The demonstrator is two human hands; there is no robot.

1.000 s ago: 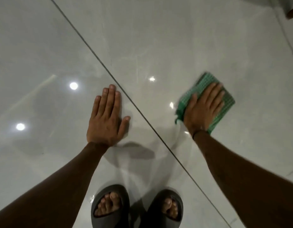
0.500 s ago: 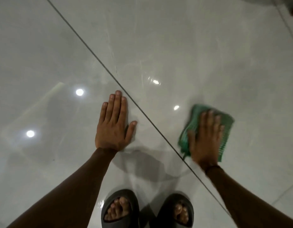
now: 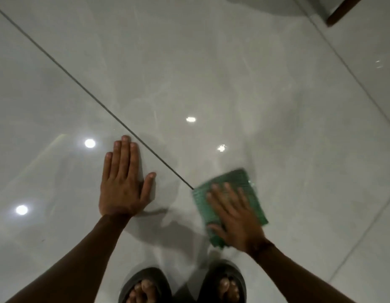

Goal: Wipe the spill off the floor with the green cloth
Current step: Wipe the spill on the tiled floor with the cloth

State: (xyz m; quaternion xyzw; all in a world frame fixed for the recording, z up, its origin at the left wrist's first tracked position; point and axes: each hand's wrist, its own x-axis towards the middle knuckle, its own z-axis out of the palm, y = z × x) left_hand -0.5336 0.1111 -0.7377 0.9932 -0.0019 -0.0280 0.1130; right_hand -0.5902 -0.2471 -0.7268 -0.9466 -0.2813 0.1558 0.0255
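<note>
The green cloth (image 3: 232,185) lies flat on the glossy grey tile floor (image 3: 211,73), folded into a rough square. My right hand (image 3: 234,217) presses down on its near half with fingers spread, blurred by motion. My left hand (image 3: 124,182) rests palm-down on the tile to the left of the dark grout line (image 3: 80,84), holding nothing. Faint wet streaks (image 3: 154,110) shine on the tile beyond the cloth; the outline of the spill cannot be made out.
My two feet in dark slides (image 3: 146,285) stand at the bottom edge, just below the cloth. A dark wooden furniture leg (image 3: 345,9) shows at the top right. Ceiling lights reflect as bright spots (image 3: 89,143) on the tiles.
My right hand has dragged the cloth back toward my feet and slightly left, up to the grout line. The left hand stays planted on the floor.
</note>
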